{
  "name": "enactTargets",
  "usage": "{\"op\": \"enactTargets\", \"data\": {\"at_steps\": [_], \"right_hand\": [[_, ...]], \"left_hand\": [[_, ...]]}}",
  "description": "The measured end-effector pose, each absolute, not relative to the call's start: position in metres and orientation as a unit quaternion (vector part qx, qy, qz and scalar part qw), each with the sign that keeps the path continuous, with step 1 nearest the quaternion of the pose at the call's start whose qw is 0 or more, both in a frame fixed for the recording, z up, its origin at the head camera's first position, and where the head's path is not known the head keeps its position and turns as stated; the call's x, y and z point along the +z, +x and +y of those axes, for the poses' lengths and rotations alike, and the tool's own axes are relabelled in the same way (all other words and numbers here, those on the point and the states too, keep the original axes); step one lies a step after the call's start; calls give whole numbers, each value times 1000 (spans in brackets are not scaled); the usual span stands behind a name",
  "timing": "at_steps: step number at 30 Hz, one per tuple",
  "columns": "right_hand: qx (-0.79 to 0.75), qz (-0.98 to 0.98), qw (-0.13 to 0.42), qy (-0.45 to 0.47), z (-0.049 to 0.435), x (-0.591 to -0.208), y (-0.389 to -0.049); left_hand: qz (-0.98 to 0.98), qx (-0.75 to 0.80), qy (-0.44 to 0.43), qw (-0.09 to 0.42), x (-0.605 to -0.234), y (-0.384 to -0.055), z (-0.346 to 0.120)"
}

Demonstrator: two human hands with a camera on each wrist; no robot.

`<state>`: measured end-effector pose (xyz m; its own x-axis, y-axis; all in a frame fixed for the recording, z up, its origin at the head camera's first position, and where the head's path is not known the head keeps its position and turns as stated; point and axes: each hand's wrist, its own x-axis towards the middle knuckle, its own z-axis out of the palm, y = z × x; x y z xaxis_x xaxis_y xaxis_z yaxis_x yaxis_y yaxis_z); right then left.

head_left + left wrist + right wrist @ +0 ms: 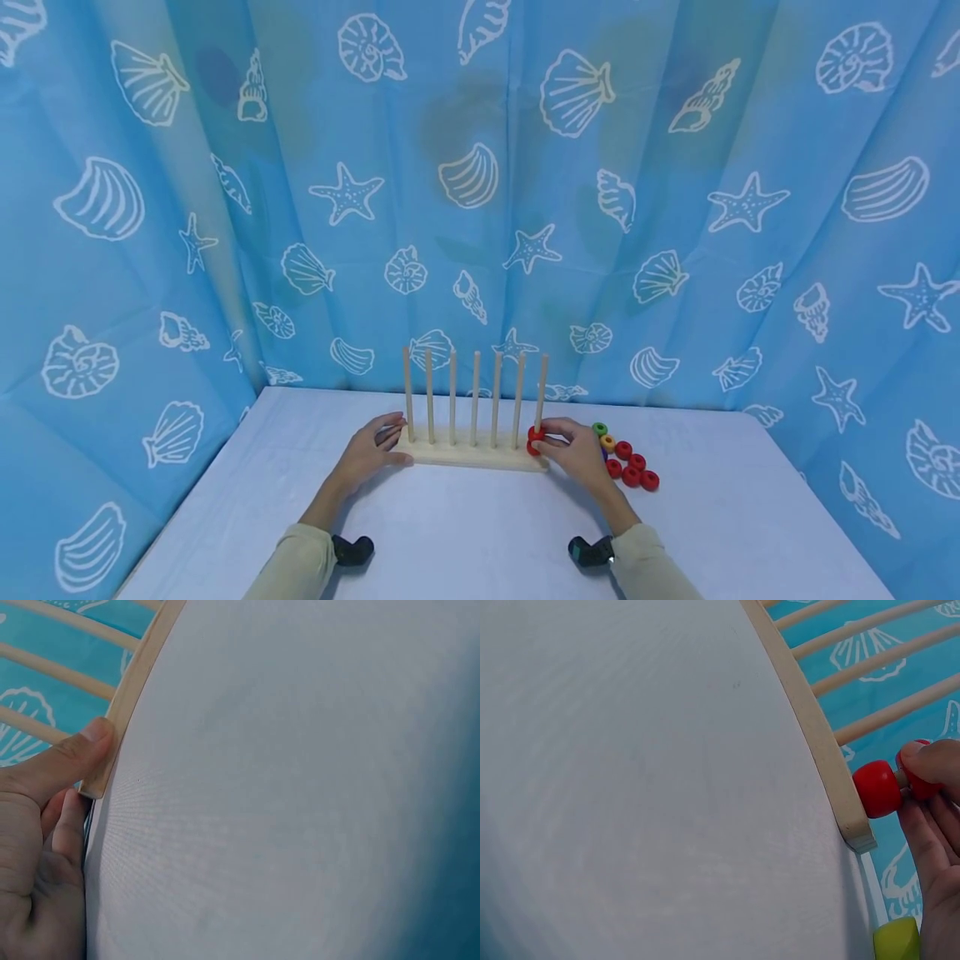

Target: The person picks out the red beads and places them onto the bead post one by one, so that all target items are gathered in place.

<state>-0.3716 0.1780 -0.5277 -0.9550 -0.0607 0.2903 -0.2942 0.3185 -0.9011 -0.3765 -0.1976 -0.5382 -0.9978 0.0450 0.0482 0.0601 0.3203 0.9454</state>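
Note:
A wooden peg rack (472,455) with a row of upright pegs stands on the white table. At its left end my left hand (369,454) holds the base, the thumb (96,735) on the front face and the fingers curled behind the end. My right hand (576,454) is at the rightmost peg (542,392), pinching a red bead (922,780) between thumb and fingertips. That bead is threaded on the peg, a short way above another red bead (877,789) which sits against the base. The other pegs carry no beads.
Right of the rack lie loose beads: several red beads (632,476), a green bead (599,428), an orange bead (607,443) and a partly hidden blue one. A yellow-green bead (897,940) shows below the right hand. A blue shell-patterned curtain (480,250) hangs behind the table (465,533).

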Motion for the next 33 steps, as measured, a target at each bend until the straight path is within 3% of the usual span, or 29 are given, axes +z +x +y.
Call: {"op": "enactTargets", "data": {"at_steps": [33], "right_hand": [[568, -811, 88, 107, 177, -531, -372]], "left_hand": [[-809, -587, -33, 11, -537, -374, -197]]}}
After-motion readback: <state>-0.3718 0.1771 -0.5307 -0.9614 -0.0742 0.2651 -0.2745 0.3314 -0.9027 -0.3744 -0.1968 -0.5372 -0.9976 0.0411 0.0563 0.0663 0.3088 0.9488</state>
